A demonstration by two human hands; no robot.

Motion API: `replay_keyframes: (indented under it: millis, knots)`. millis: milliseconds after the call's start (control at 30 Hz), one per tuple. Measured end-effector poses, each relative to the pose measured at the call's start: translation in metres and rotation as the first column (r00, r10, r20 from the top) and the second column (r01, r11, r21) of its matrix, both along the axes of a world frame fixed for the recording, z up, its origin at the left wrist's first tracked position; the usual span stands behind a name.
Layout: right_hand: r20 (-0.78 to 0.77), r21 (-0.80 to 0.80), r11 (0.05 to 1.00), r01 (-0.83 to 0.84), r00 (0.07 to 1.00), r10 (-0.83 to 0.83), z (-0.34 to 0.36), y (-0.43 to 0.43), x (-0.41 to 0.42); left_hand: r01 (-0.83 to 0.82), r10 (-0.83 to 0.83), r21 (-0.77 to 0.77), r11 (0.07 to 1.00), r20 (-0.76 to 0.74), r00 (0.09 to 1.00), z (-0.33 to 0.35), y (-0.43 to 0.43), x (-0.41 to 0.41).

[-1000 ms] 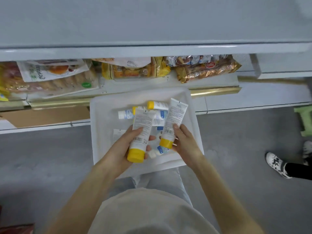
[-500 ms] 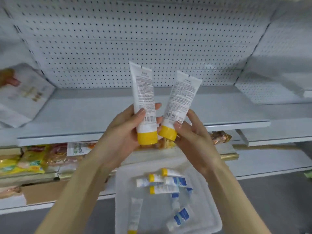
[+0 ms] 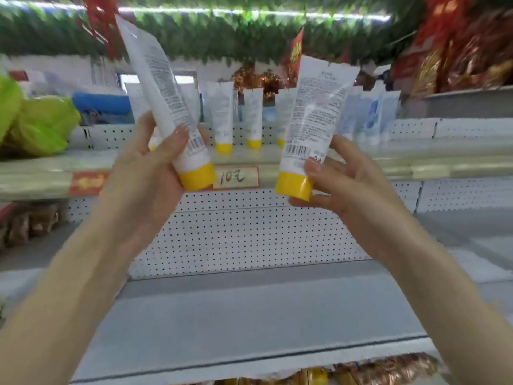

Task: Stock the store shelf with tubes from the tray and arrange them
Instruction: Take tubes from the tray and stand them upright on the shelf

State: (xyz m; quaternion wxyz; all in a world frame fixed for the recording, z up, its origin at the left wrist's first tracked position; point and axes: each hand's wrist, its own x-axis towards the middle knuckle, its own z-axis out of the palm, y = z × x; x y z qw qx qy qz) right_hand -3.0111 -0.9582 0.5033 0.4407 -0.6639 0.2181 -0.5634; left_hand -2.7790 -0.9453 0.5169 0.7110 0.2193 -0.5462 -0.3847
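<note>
Both hands now raised to the mid-frame shelf [image 3: 416, 165]: left hand [image 3: 150, 173] pinches left tube [image 3: 163, 87], right hand [image 3: 349, 187] pinches right tube [image 3: 313, 120], both near the stiff caps [image 3: 197, 177]; probably light, squashy.

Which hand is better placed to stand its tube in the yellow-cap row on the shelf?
Probably the right hand: the right tube is nearly upright, cap down, like the shelved tubes. The left tube, in the left hand, leans more.
</note>
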Motion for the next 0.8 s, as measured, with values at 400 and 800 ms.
replay_keyframes:
  millis: [400,800]
  knots:
    - [-0.220,0.132,0.979,0.155,0.968,-0.123,0.068,-0.122,0.033,-0.605,0.611,-0.166,0.779,0.420,0.671,0.028,-0.122,0.026]
    - [-0.639,-0.004,0.924,0.383,0.709,-0.297,0.075,-0.227,0.069,-0.642,0.706,-0.360,0.677,0.564,0.429,0.009,-0.140,0.037]
